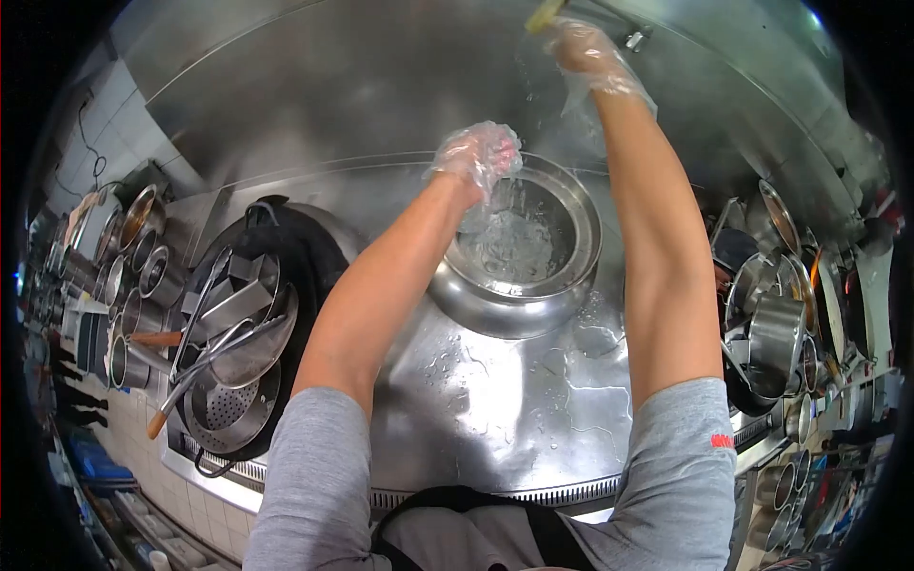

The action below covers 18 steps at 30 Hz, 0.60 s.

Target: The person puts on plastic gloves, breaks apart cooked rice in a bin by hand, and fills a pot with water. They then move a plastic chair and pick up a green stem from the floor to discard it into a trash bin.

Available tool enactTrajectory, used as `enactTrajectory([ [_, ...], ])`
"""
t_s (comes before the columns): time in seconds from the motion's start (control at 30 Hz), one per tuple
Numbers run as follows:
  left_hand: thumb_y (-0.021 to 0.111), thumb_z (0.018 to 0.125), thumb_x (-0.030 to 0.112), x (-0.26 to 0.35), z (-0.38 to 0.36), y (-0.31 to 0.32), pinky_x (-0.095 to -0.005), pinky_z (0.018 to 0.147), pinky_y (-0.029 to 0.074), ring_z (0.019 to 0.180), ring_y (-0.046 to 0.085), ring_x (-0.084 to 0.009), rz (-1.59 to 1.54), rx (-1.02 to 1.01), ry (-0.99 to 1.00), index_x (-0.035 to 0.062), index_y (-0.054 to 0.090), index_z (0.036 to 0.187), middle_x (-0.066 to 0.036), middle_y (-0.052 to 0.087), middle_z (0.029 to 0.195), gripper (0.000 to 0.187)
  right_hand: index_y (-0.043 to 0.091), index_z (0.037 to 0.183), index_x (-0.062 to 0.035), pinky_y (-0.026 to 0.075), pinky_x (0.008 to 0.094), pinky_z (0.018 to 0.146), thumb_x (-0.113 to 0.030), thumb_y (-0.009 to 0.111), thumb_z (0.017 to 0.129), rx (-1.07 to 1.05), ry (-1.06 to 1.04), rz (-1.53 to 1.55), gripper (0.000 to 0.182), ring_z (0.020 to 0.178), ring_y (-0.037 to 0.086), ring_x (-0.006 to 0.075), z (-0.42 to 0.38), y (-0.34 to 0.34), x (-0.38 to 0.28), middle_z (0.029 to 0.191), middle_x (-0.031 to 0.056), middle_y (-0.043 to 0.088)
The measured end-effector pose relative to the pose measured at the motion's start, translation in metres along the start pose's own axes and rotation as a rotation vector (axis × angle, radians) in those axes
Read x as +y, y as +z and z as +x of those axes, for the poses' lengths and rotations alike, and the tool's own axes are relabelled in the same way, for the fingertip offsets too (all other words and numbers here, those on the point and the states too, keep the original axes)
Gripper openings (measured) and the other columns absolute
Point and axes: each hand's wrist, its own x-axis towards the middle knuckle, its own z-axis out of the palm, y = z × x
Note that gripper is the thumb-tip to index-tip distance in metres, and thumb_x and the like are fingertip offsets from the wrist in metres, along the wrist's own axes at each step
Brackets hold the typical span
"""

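Upper right of the frame, the right hand is gripping a yellowish object; at centre, the left hand is hanging half-curled, its hold unclear, over the metal pot, seemingly so water is landing inside

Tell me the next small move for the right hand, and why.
Probably bring the right hand down over the metal pot. It is held out beyond the pot, with a blurred yellowish thing beside it; water drops show in the air nearby and the counter is wet, so drips seem better caught in the pot.
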Motion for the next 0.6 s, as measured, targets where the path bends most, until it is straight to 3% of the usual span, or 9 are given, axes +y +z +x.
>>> enactTrajectory([
  [0.13, 0.053, 0.091, 0.026, 0.019, -0.029, -0.033, -0.0364, 0.083, 0.050, 0.094, 0.059, -0.0247, -0.124, -0.156, 0.131, 0.0027, 0.055, 0.110, -0.014, 0.060, 0.106, 0.030, 0.059, 0.115, -0.0071, 0.050, 0.0354, 0.077, -0.026, 0.058, 0.087, -0.438, -0.042, 1.354, 0.033, 0.092, 0.060, 0.0217, -0.071, 0.046, -0.043, 0.104, 0.0095, 0.064],
  [0.17, 0.053, 0.091, 0.026, 0.023, -0.046, -0.032, -0.0364, 0.083, 0.050, 0.094, 0.059, -0.0247, -0.127, -0.147, 0.142, 0.0027, 0.055, 0.110, -0.014, 0.060, 0.106, 0.030, 0.057, 0.117, -0.0055, 0.049, 0.0341, 0.077, -0.033, 0.053, 0.091, -0.441, -0.026, 1.038, 0.039, 0.089, 0.061, 0.0208, -0.101, 0.046, -0.070, 0.104, 0.0099, 0.063],
  [0.23, 0.049, 0.092, 0.043, 0.027, -0.083, -0.027, -0.0400, 0.090, 0.045, 0.102, 0.056, -0.0243, -0.292, -0.259, 0.063, 0.0071, 0.051, 0.118, -0.010, 0.057, 0.112, 0.045, 0.045, 0.131, -0.0045, 0.034, 0.0383, 0.104, -0.039, 0.042, 0.094, -0.179, -0.292, 0.383, 0.050, 0.121, 0.046, 0.0309, -0.166, 0.089, -0.102, 0.133, 0.0157, 0.046],
  [0.3, 0.047, 0.091, 0.049, 0.015, -0.100, -0.042, -0.0403, 0.093, 0.044, 0.105, 0.054, -0.0232, -0.305, -0.063, 0.099, 0.0093, 0.050, 0.121, -0.009, 0.056, 0.114, 0.050, 0.033, 0.139, -0.0053, 0.022, 0.0356, 0.111, -0.036, 0.038, 0.096, -0.094, -0.017, 0.582, 0.053, 0.134, 0.029, 0.0291, -0.240, 0.073, -0.164, 0.143, 0.0156, 0.033],
  [0.37, 0.049, 0.088, 0.054, 0.003, -0.129, -0.055, -0.0366, 0.097, 0.039, 0.115, 0.047, -0.0201, -0.367, 0.175, 0.141, 0.0111, 0.046, 0.129, -0.007, 0.053, 0.117, 0.059, 0.034, 0.138, -0.0049, 0.022, 0.0372, 0.111, -0.034, 0.039, 0.095, -0.261, -0.018, 0.485, 0.052, 0.133, 0.029, 0.0312, -0.261, 0.043, -0.184, 0.142, 0.0173, 0.033],
  [0.4, 0.049, 0.088, 0.054, -0.007, -0.149, -0.056, -0.0366, 0.097, 0.039, 0.115, 0.047, -0.0201, -0.376, 0.185, 0.146, 0.0111, 0.046, 0.129, -0.007, 0.053, 0.117, 0.059, 0.035, 0.138, -0.0045, 0.022, 0.0389, 0.110, -0.032, 0.041, 0.094, -0.407, -0.014, 0.378, 0.052, 0.132, 0.030, 0.0333, -0.266, 0.025, -0.192, 0.142, 0.0191, 0.033],
  [0.47, 0.051, 0.089, 0.052, -0.029, -0.198, -0.050, -0.0338, 0.101, 0.034, 0.121, 0.040, -0.0179, -0.184, -0.109, -0.031, 0.0105, 0.039, 0.135, -0.008, 0.048, 0.126, 0.064, 0.036, 0.137, -0.0041, 0.019, 0.0393, 0.111, -0.028, 0.042, 0.094, -0.280, -0.038, 0.550, 0.050, 0.132, 0.029, 0.0336, -0.288, 0.039, -0.176, 0.142, 0.0194, 0.033],
  [0.5, 0.052, 0.089, 0.051, -0.043, -0.222, -0.045, -0.0332, 0.102, 0.033, 0.122, 0.039, -0.0172, -0.134, -0.105, 0.009, 0.0096, 0.039, 0.136, -0.007, 0.046, 0.129, 0.064, 0.036, 0.138, -0.0041, 0.018, 0.0381, 0.111, -0.027, 0.041, 0.095, -0.005, -0.061, 0.840, 0.049, 0.133, 0.029, 0.0317, -0.301, 0.065, -0.155, 0.143, 0.0180, 0.033],
  [0.6, 0.045, 0.095, 0.039, -0.044, -0.278, -0.040, -0.0293, 0.108, 0.025, 0.128, 0.034, -0.0128, -0.188, 0.009, -0.061, 0.0096, 0.031, 0.141, -0.003, 0.039, 0.139, 0.057, 0.035, 0.138, -0.0045, 0.018, 0.0377, 0.111, -0.028, 0.039, 0.096, -0.182, 0.194, 1.175, 0.049, 0.134, 0.027, 0.0309, -0.352, 0.039, -0.197, 0.144, 0.0169, 0.031],
])
